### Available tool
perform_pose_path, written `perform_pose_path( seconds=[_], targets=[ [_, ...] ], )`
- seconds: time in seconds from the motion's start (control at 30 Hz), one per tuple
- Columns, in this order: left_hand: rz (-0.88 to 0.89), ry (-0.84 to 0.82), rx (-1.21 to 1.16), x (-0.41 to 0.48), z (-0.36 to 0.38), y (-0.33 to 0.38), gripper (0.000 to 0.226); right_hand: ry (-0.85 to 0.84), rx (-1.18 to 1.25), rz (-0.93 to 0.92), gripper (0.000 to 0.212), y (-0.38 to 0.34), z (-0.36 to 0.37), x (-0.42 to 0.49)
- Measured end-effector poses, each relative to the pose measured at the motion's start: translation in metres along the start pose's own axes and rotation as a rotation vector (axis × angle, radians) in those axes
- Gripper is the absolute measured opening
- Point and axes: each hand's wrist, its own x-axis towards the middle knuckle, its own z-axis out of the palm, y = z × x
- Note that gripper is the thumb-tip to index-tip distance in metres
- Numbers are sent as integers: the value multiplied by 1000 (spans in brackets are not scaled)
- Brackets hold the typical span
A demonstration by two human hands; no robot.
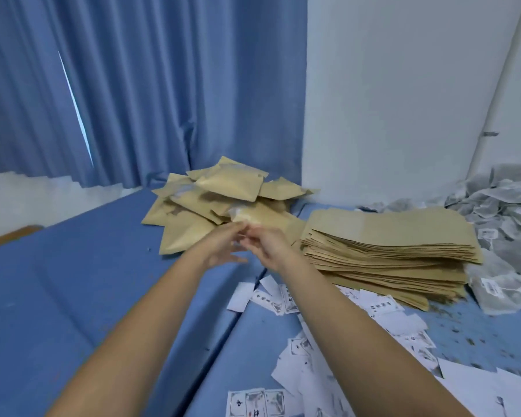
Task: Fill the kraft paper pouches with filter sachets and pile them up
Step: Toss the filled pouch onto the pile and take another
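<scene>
A loose heap of filled kraft pouches [223, 194] lies on the blue surface ahead. To its right sits a neat stack of flat empty kraft pouches [388, 245]. A mound of grey-white filter sachets [500, 212] fills the far right. My left hand [223, 246] and my right hand [266, 245] reach forward side by side, fingertips meeting at the near edge of a filled pouch [253, 213] that lies on the heap. The image is blurred there; both hands seem to pinch that pouch's edge.
Small white printed labels [373, 332] are scattered over the blue padded surface [73, 296] at lower right, with dark crumbs around them. A blue curtain [148, 85] hangs behind the heap and a white wall [403, 85] stands behind the stack.
</scene>
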Motion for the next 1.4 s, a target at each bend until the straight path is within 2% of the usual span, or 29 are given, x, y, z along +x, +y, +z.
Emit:
perform_pose_path(
  seconds=[0.1,0.17,0.23,0.3,0.37,0.43,0.47,0.5,0.57,0.63,0.7,0.8,0.87,0.97,1.0,1.07,1.1,1.13,1.17,1.23,1.27,1.33,1.4],
  targets=[
    [22,28,-8,11,29,-12,17,33,-125,-56,28,8,-13,-6],
    [50,82,95,22,50,-16,18,86,-340,-160,32,4,-34,-6],
    [71,115,215,33,73,-21,23,212,-777,-297,26,-8,-69,-4],
    [109,122,330,39,96,-24,28,408,-1419,-373,33,-27,-121,-4],
    [169,81,435,43,116,-30,29,559,-1901,-289,47,-46,-180,-9],
    [251,17,526,45,135,-38,28,654,-2129,-40,55,-66,-226,-20],
    [303,-11,589,45,144,-41,27,663,-2177,41,52,-71,-241,-26],
    [355,-34,648,45,154,-43,28,645,-2236,45,45,-72,-251,-33],
    [450,-61,741,44,175,-47,29,585,-2357,-143,32,-69,-260,-44],
    [521,-84,771,40,197,-48,32,556,-2340,-349,25,-65,-260,-55],
    [579,-128,812,36,217,-49,40,635,-2229,-512,13,-64,-255,-68],
    [719,-120,1202,34,240,-58,62,635,-1984,-722,6,-54,-246,-95],
    [722,-140,1412,31,251,-65,65,543,-1810,-738,4,-40,-247,-116],
    [629,-207,1540,18,260,-80,43,337,-1419,-470,13,-29,-265,-151],
    [663,-216,1617,11,262,-85,37,377,-1264,-440,15,-30,-276,-162],
    [794,-265,1658,-3,266,-98,36,675,-1080,-423,22,-39,-297,-180],
    [873,-294,1605,-12,269,-104,38,794,-984,-368,31,-46,-308,-188],
    [936,-322,1515,-22,272,-110,40,835,-868,-261,40,-53,-318,-193],
    [982,-360,1410,-32,274,-114,40,812,-737,-149,44,-59,-326,-198],
    [1017,-493,1229,-47,278,-122,38,707,-619,-37,36,-63,-337,-205],
    [975,-566,1143,-52,282,-125,38,685,-637,-50,32,-61,-340,-207],
    [748,-612,911,-57,297,-128,45,685,-656,-141,26,-51,-342,-211],
    [473,-475,654,-52,322,-124,51,672,-637,-211,23,-41,-338,-216]
  ],
)
